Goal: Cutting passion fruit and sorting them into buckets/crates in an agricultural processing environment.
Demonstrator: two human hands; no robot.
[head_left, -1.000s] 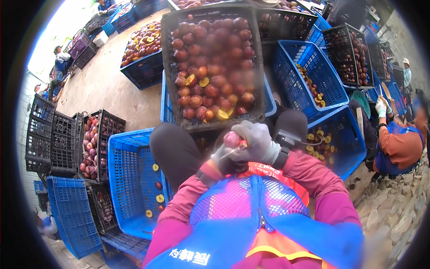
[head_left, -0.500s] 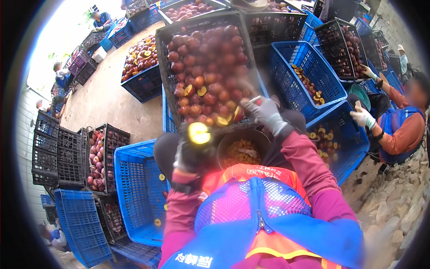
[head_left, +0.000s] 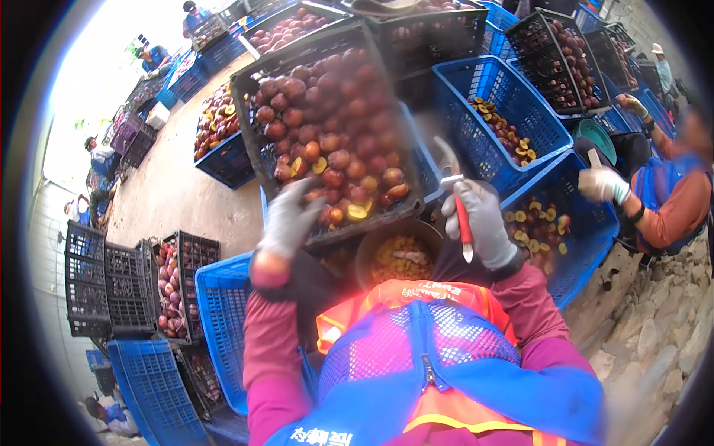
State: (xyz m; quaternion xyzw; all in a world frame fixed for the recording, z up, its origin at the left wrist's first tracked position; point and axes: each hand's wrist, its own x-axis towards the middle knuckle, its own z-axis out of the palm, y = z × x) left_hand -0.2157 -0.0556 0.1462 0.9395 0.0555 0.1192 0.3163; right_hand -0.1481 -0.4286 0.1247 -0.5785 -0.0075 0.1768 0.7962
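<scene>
My left hand (head_left: 288, 221), in a grey-white glove, holds nothing, its fingers spread over the near left part of a black crate (head_left: 321, 236) full of dark red plums (head_left: 297, 119). Whether the fingertips touch a plum I cannot tell. My right hand (head_left: 483, 221), gloved too, is closed round a red-handled knife (head_left: 464, 215) with a curved metal blade pointing away from me. A few cut plums with yellow flesh lie among the whole ones near my left hand. Below the crate, between my legs, a round bowl (head_left: 364, 260) holds small orange-yellow pieces.
Blue baskets with cut plum halves stand to the right: one farther off (head_left: 547, 134), one nearer (head_left: 587, 264). Another blue basket (head_left: 223, 327) is at my left. Stacked black crates (head_left: 128, 282) are farther left. At the right a co-worker in a blue vest (head_left: 658, 197) sits close.
The bright yellow cut plum piece has left my left hand, which is now over the crate's plums. My right hand has drawn back from the crate with the knife. The whole view has shifted slightly.
</scene>
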